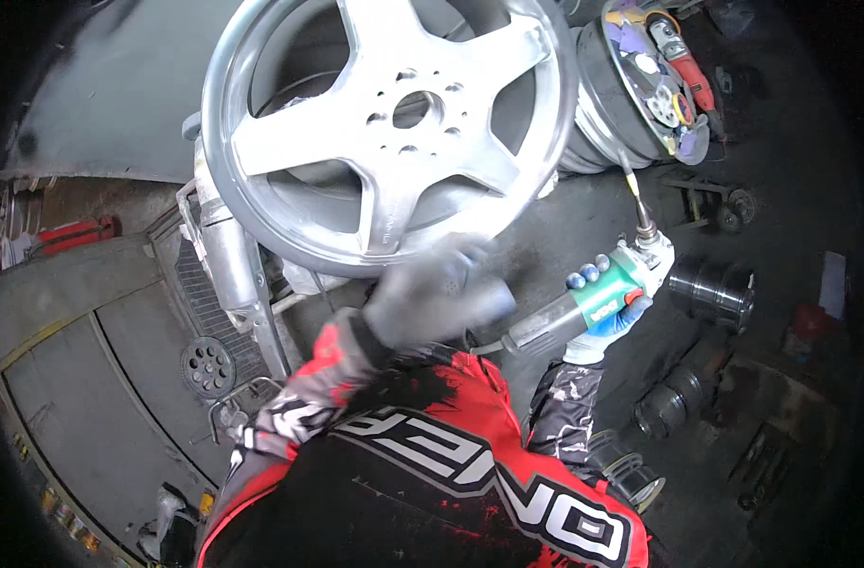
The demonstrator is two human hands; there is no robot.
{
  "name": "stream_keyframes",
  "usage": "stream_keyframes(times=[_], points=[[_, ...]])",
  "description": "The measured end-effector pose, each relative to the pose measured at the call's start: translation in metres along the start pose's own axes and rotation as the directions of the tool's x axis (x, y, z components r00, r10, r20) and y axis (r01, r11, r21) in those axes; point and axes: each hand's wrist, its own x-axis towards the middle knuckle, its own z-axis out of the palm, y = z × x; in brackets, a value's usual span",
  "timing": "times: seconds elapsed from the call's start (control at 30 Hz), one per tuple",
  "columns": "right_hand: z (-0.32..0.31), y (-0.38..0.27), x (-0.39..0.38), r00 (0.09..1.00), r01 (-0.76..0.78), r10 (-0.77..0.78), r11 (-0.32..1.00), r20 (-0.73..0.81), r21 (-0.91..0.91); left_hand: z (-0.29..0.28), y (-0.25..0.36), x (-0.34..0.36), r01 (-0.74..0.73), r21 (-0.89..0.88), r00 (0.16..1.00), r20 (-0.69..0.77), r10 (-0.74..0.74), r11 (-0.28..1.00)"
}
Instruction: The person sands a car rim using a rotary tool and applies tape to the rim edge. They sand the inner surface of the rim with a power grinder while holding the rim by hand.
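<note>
The floor (782, 204) is dark grey. At left, seamed grey panels (115, 407) lie beside a dark grate (202, 301). The light dims toward the right.

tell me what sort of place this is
Probably a wheel repair or refinishing workshop: a silver five-spoke wheel sits up front, the right hand holds a green power tool, and more metal rims lie off to the right.

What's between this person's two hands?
The head view shows the dark rear of the green power tool, gripped by the right hand; left hand blurred.
</note>
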Motion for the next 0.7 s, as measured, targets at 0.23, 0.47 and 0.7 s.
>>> stream_keyframes(times=[0.23, 0.47, 0.7], points=[[0.066, -0.017, 0.010, 0.988, -0.025, 0.058, 0.975, 0.142, -0.222, 0.099, -0.001, -0.003, 0.152, 0.062, 0.938, 0.307, -0.164, 0.986], [0.057, -0.048, 0.028, 0.809, -0.267, 0.400, 0.903, 0.431, -0.337, 0.139, 0.004, -0.011, 0.018, 0.146, 0.992, 0.121, -0.035, 0.989], [-0.006, -0.094, 0.016, 0.829, -0.034, 0.469, 0.587, 0.305, -0.809, 0.193, -0.034, -0.031, 0.062, 0.351, 0.995, -0.094, -0.031, 0.934]])
